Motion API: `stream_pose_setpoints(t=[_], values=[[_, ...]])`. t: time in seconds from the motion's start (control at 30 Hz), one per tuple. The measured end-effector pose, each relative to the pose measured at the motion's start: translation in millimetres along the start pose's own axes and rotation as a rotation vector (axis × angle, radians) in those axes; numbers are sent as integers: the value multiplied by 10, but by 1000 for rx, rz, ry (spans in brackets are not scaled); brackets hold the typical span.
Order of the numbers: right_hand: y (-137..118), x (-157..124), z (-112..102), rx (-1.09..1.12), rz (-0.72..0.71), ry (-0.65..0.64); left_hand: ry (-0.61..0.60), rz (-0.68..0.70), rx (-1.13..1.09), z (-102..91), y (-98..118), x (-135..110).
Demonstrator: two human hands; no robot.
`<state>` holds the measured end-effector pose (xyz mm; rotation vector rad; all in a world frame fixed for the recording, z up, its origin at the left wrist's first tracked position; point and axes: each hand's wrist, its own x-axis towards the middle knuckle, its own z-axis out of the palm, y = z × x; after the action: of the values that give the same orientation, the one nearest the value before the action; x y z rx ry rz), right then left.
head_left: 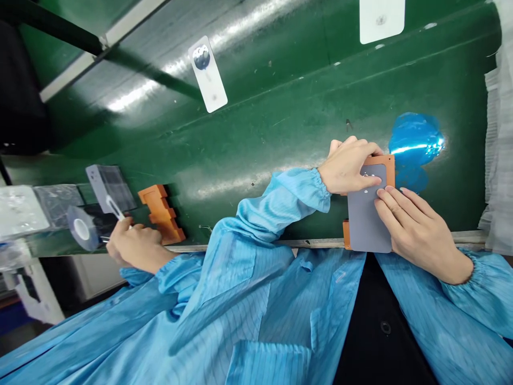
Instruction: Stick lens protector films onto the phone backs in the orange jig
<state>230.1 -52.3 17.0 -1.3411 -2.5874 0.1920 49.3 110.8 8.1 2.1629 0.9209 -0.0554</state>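
1. Panel (366,224), grey, sits on the orange fixture (391,168) at your bench's (280,128) near edge, under both hands.
2. Your left hand (349,167) has its thumb on the panel; can't tell if it's clamping anything.
3. Your right hand (419,230) is kinda flat, fingers stretched over the panel.
4. Blue film (414,138) lies right beside the fixture.

The left hand (349,166) is arching with thumb outstretched while the right hand (422,230) is extending its fingers alongside.
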Motion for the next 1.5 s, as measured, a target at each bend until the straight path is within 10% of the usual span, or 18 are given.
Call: stream_pose_setpoints(t=[0.9,1.2,1.5], values=[[77,48,26,254,91,-17,24,-39,-90,-54,25,32],[93,104,-19,297,119,-17,251,90,-307,133,-179,39],[100,101,-31,116,-3,-20,124,73,-175,13,-106,22]])
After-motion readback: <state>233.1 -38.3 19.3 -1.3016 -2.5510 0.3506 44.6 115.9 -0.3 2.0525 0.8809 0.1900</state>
